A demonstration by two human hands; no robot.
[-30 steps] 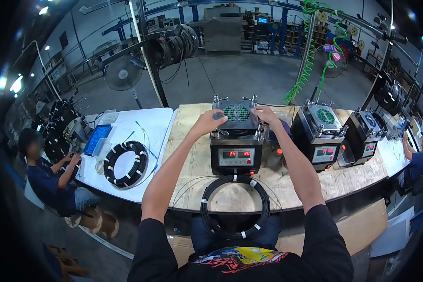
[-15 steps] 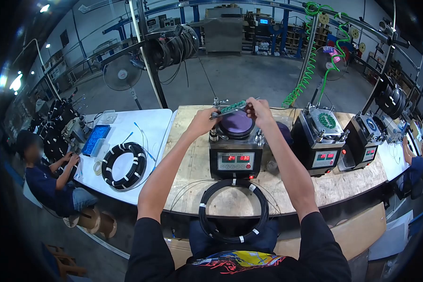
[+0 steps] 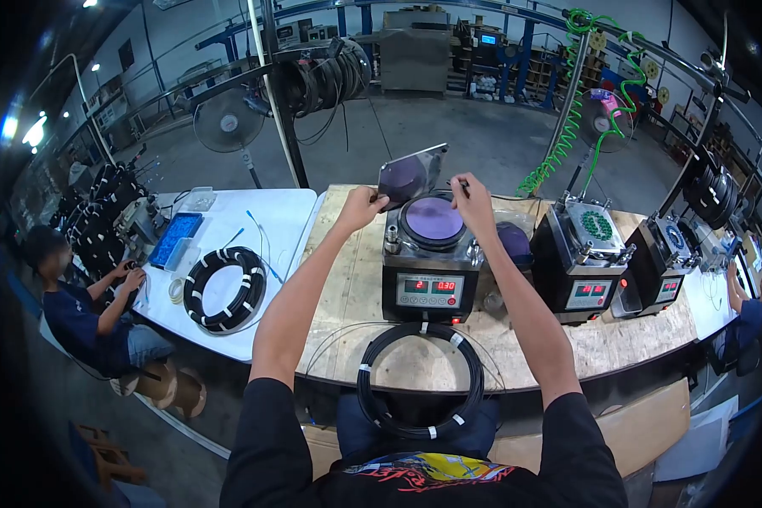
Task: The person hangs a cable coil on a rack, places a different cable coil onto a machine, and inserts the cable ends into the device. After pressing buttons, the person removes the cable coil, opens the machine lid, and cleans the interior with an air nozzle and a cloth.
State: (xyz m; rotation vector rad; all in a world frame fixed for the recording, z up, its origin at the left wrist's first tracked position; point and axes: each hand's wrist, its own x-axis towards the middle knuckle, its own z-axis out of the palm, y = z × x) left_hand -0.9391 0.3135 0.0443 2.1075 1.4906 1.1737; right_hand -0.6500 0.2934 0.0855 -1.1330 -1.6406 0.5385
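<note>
A polishing machine point(image 3: 432, 289) with a lit red display stands in front of me, a round purple polishing pad point(image 3: 433, 219) on its top. Above the pad's back edge, a square metal plate point(image 3: 411, 175) is tilted steeply, its shiny face mirroring the purple. My left hand point(image 3: 362, 210) is closed at the plate's lower left corner. To the right of the plate, my right hand point(image 3: 472, 203) is pinched around a small dark thing that I cannot make out. A coil of black cable point(image 3: 367, 372) with white ties lies across the table's front edge, below the machine.
Two similar machines point(image 3: 586, 296) point(image 3: 659, 284) stand to the right, with green and blue pieces on top. On the white table point(image 3: 288, 229) at left lie another black coil point(image 3: 192, 292) and a blue tray point(image 3: 176, 237). People sit at both sides point(image 3: 85, 313) point(image 3: 747, 309).
The plate has gone from nearly flat, with green pieces on view and both hands at it, to steeply tilted. The right hand is now apart from it. The display reading has changed.
</note>
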